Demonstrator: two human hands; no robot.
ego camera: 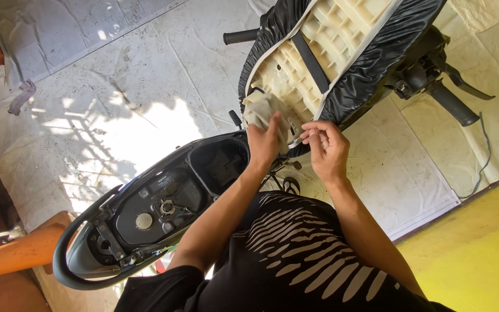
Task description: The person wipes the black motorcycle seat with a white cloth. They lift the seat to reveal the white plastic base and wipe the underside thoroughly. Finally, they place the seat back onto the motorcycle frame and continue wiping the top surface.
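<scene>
The scooter seat stands flipped up, pale underside showing. At its lower edge the left hand presses a cloth; the right hand pinches the seat's black cover just beside. Below the seat lies the open storage bay.

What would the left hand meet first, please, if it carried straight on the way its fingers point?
Probably the rag that the left hand already touches, then the underside of the raised seat behind it; depth is unclear.

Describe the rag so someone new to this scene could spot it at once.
Find the flipped-up scooter seat, its cream ribbed underside edged by black cover. At its lower corner the left hand presses a crumpled rag. It is the only soft, dirty-beige cloth against that hard plastic.
</scene>
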